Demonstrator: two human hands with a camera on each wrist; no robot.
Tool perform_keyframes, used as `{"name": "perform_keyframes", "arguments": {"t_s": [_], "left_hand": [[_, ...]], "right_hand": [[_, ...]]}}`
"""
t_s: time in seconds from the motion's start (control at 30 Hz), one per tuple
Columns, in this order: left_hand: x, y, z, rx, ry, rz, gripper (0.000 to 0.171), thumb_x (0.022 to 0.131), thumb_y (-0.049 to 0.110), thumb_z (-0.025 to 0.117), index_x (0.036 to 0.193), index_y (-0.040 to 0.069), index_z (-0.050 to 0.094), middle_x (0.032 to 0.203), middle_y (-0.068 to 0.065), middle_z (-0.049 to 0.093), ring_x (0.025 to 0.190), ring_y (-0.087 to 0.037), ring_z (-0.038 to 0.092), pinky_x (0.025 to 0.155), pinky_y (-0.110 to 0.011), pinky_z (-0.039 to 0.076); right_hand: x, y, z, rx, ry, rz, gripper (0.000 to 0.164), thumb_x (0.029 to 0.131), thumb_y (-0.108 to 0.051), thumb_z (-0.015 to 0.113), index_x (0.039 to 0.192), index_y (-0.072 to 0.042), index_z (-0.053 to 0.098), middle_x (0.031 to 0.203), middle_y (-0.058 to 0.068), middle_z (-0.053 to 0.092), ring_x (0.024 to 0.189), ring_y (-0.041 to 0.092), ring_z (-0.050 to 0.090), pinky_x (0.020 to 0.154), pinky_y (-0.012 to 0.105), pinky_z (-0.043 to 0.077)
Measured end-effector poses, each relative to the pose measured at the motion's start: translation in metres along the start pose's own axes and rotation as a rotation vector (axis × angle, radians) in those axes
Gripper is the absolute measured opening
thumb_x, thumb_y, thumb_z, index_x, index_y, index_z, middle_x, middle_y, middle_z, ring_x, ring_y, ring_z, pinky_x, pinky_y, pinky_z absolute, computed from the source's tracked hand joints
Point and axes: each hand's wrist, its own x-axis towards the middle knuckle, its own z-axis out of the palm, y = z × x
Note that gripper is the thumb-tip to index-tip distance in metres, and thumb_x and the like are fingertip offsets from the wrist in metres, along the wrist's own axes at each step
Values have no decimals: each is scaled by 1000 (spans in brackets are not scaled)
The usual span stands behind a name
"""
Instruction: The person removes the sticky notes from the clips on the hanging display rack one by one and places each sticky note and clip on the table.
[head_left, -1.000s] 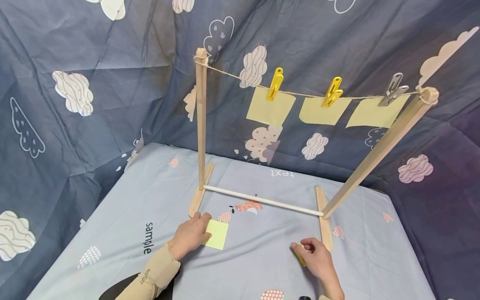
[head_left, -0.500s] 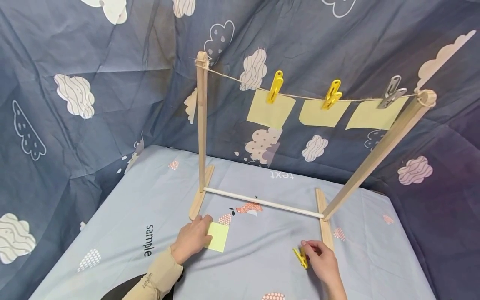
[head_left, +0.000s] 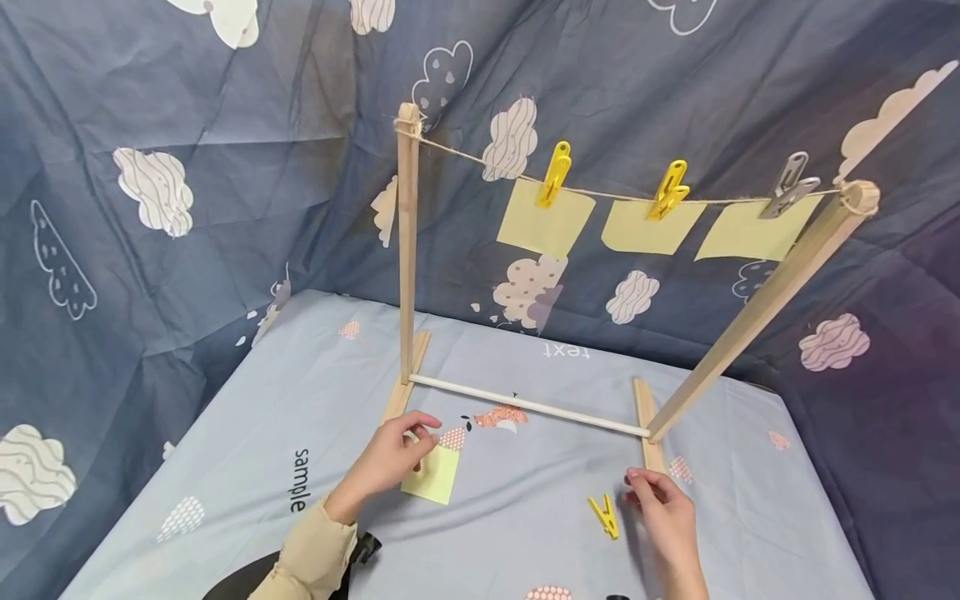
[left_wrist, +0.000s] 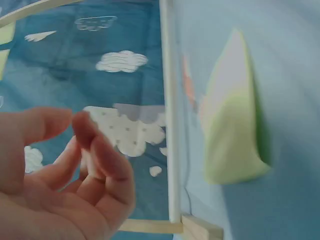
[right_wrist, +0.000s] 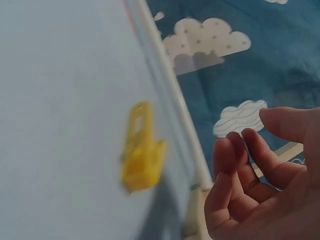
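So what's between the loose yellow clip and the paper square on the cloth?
Just bare blue cloth between the yellow clip and paper square, shown in the head view.

Can't see one corner of the yellow paper point(head_left: 442, 479), behind the fingers of the left hand point(head_left: 385, 460). Can't see the near end of one wood foot point(head_left: 396, 403), behind the same fingers, or of the other foot point(head_left: 653, 457), behind the fingers of the right hand point(head_left: 666, 510). Can't name the black thing point(head_left: 617, 597) below the right fingers, nearly all cut off. In the wrist views, too blurry: the paper right of the left fingers, the yellow clip point(right_wrist: 142, 155) left of the right fingers.
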Motion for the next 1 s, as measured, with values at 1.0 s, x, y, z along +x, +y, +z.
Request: {"name": "perform_keyframes", "arguments": {"t_s": [1.0], "left_hand": [[25, 98, -26, -1322, -62, -244, 11, 93, 22, 44, 96, 18, 54, 90, 5, 50, 79, -10, 48, 65, -19, 39]], "right_hand": [[-67, -271, -14, 477, -227, -716, 21, 80, 5, 61, 99, 11, 56, 86, 8, 63, 73, 16, 62, 66, 19, 49]]}}
